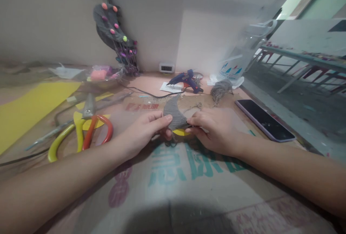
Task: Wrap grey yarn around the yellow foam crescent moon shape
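Between both hands, over the cardboard-covered table, is a small crescent wrapped in grey yarn [174, 112]. A yellow strip [180, 132] shows uncovered along its lower right. My left hand [151, 127] pinches the left side of the crescent, thumb on top. My right hand [213, 129] has thumb and fingertips closed at the right end, by the edge of the wrapping; a fine strand there is hard to make out. Loose grey yarn curls under the crescent and behind the right fingers. A ball of grey yarn [221, 90] lies farther back on the right.
Scissors with yellow and red handles [94, 129] lie at left, near yellow sheet material [35, 104]. A blue glue gun [186, 81], small digital clock [167, 68] and plastic bottle [238, 57] stand behind. A phone [265, 120] lies right. A large grey crescent with beads [110, 28] leans on the wall.
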Demonstrator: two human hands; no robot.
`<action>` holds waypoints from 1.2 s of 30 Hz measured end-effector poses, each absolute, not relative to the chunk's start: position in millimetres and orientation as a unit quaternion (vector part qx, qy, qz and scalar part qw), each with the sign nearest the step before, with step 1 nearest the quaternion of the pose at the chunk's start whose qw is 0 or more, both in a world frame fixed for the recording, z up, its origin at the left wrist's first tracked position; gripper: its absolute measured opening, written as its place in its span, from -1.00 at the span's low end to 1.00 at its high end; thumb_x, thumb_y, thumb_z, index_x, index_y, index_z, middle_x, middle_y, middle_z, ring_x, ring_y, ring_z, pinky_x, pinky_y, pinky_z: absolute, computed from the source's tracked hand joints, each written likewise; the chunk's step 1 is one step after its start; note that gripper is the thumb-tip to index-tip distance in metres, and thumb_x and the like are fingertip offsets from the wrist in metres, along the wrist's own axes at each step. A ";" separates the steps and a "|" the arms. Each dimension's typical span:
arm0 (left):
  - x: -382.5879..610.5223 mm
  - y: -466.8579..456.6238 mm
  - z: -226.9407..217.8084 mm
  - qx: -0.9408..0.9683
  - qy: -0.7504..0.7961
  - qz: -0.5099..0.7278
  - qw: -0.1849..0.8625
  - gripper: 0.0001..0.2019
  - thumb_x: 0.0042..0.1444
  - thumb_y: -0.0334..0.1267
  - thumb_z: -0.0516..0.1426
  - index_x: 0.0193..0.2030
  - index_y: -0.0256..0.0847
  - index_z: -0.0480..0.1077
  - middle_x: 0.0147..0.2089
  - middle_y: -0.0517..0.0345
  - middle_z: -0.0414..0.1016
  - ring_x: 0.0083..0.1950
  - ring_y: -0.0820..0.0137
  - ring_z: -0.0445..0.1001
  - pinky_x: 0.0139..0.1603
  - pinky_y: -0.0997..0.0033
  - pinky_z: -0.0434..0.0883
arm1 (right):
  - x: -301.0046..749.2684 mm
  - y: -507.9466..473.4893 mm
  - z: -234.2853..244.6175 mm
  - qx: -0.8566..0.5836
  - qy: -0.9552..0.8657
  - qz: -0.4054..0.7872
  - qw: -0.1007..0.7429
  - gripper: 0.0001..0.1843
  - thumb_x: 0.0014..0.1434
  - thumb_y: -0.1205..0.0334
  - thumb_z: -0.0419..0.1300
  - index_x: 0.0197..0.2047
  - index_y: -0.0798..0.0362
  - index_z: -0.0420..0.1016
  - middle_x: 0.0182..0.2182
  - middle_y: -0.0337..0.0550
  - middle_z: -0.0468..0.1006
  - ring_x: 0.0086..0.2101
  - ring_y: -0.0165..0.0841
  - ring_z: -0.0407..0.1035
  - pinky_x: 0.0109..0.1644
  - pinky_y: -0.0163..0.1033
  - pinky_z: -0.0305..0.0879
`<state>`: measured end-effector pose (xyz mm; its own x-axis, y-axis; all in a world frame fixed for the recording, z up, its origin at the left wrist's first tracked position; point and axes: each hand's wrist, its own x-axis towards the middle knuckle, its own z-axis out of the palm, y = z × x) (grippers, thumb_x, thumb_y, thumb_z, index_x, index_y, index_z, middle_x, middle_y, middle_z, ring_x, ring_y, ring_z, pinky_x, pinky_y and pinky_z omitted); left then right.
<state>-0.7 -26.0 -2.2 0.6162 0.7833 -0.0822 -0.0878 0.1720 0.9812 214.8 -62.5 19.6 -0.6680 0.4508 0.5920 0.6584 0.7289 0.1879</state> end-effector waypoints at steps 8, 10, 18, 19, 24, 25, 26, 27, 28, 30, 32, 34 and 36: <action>-1.2 -24.9 -1.8 0.557 0.312 0.314 0.702 -0.79 0.16 -0.11 0.16 -0.35 -0.23 0.41 -0.47 0.24 0.43 -0.42 0.49 0.38 -0.33 0.50 0.31 | 217.3 -60.8 16.9 -0.308 -0.894 -0.192 0.263 -0.89 0.28 0.34 0.02 -0.28 0.09 0.34 -0.50 -0.21 0.45 -0.47 -0.39 0.24 -0.42 -0.28 0.03; -1.5 -24.4 -1.7 0.561 0.310 0.315 0.700 -0.79 0.16 -0.11 0.15 -0.35 -0.23 0.41 -0.47 0.24 0.44 -0.42 0.49 0.38 -0.33 0.50 0.31 | 217.1 -60.9 17.2 -0.307 -0.894 -0.194 0.264 -0.88 0.29 0.33 0.02 -0.29 0.09 0.34 -0.50 -0.21 0.45 -0.47 -0.39 0.24 -0.42 -0.28 0.04; -0.6 -23.6 -3.3 0.568 0.303 0.308 0.701 -0.78 0.17 -0.12 0.15 -0.37 -0.24 0.40 -0.46 0.23 0.44 -0.42 0.49 0.38 -0.32 0.49 0.32 | 218.0 -61.8 19.7 -0.294 -0.894 -0.226 0.251 -0.87 0.28 0.35 0.01 -0.29 0.11 0.36 -0.50 -0.18 0.47 -0.48 -0.37 0.23 -0.43 -0.28 0.06; -0.7 -23.4 -3.6 0.567 0.303 0.307 0.702 -0.78 0.17 -0.12 0.15 -0.37 -0.24 0.39 -0.45 0.23 0.44 -0.42 0.49 0.38 -0.32 0.49 0.32 | 218.0 -61.6 19.8 -0.292 -0.894 -0.230 0.249 -0.87 0.28 0.35 0.02 -0.29 0.11 0.36 -0.49 -0.17 0.47 -0.48 -0.37 0.23 -0.43 -0.28 0.06; -1.8 -23.3 -3.7 0.563 0.308 0.307 0.703 -0.76 0.15 -0.11 0.16 -0.41 -0.23 0.37 -0.47 0.23 0.44 -0.43 0.47 0.39 -0.32 0.47 0.33 | 218.2 -61.1 18.9 -0.286 -0.892 -0.243 0.251 -0.90 0.26 0.36 0.05 -0.29 0.11 0.36 -0.49 -0.18 0.48 -0.47 -0.38 0.22 -0.42 -0.28 0.06; -1.8 -23.4 -3.5 0.562 0.306 0.304 0.705 -0.76 0.15 -0.11 0.16 -0.41 -0.23 0.37 -0.46 0.23 0.45 -0.43 0.47 0.39 -0.31 0.46 0.33 | 218.2 -61.0 18.6 -0.286 -0.892 -0.243 0.253 -0.90 0.26 0.37 0.05 -0.30 0.11 0.36 -0.49 -0.19 0.47 -0.48 -0.38 0.22 -0.42 -0.28 0.06; -1.8 -23.5 -3.3 0.562 0.304 0.303 0.707 -0.77 0.15 -0.11 0.16 -0.41 -0.23 0.37 -0.46 0.23 0.45 -0.42 0.47 0.39 -0.31 0.46 0.33 | 218.1 -60.9 18.4 -0.285 -0.892 -0.242 0.254 -0.89 0.25 0.38 0.05 -0.30 0.12 0.36 -0.50 -0.19 0.47 -0.48 -0.39 0.22 -0.42 -0.28 0.05; -1.8 -23.5 -3.1 0.561 0.302 0.302 0.709 -0.77 0.15 -0.12 0.16 -0.40 -0.23 0.37 -0.46 0.23 0.45 -0.42 0.47 0.39 -0.31 0.46 0.33 | 218.0 -60.8 18.2 -0.286 -0.892 -0.241 0.255 -0.89 0.25 0.39 0.06 -0.31 0.12 0.37 -0.50 -0.19 0.48 -0.48 -0.39 0.22 -0.42 -0.28 0.05; -1.7 -23.5 -2.8 0.560 0.301 0.302 0.710 -0.77 0.15 -0.12 0.16 -0.40 -0.23 0.38 -0.46 0.23 0.45 -0.42 0.47 0.39 -0.31 0.46 0.32 | 217.9 -60.8 18.1 -0.286 -0.892 -0.239 0.256 -0.90 0.24 0.40 0.06 -0.31 0.12 0.37 -0.49 -0.19 0.48 -0.47 -0.39 0.23 -0.42 -0.28 0.05; -1.6 -23.6 -2.3 0.561 0.301 0.303 0.709 -0.78 0.16 -0.13 0.16 -0.39 -0.23 0.39 -0.47 0.24 0.44 -0.42 0.47 0.39 -0.31 0.46 0.32 | 217.7 -61.1 18.0 -0.286 -0.892 -0.235 0.260 -0.90 0.24 0.40 0.07 -0.31 0.12 0.37 -0.49 -0.18 0.49 -0.47 -0.39 0.23 -0.42 -0.28 0.06; -1.4 -23.7 -1.9 0.564 0.304 0.306 0.705 -0.79 0.16 -0.12 0.15 -0.37 -0.23 0.40 -0.48 0.24 0.43 -0.42 0.47 0.38 -0.32 0.46 0.31 | 217.6 -61.7 17.8 -0.290 -0.892 -0.222 0.268 -0.91 0.24 0.38 0.08 -0.31 0.12 0.38 -0.50 -0.19 0.48 -0.48 -0.40 0.24 -0.42 -0.29 0.06; -1.3 -24.1 -1.4 0.566 0.305 0.310 0.700 -0.79 0.16 -0.12 0.15 -0.37 -0.23 0.41 -0.49 0.25 0.42 -0.42 0.47 0.37 -0.32 0.47 0.30 | 217.9 -62.3 17.2 -0.302 -0.890 -0.197 0.280 -0.91 0.25 0.35 0.08 -0.29 0.13 0.38 -0.50 -0.20 0.47 -0.48 -0.41 0.25 -0.42 -0.30 0.08; -1.1 -24.6 -1.0 0.565 0.304 0.315 0.700 -0.78 0.17 -0.12 0.15 -0.37 -0.23 0.40 -0.49 0.25 0.42 -0.43 0.48 0.36 -0.32 0.48 0.29 | 218.5 -62.4 16.5 -0.317 -0.887 -0.170 0.291 -0.90 0.26 0.31 0.08 -0.27 0.14 0.39 -0.48 -0.18 0.47 -0.46 -0.41 0.28 -0.40 -0.31 0.11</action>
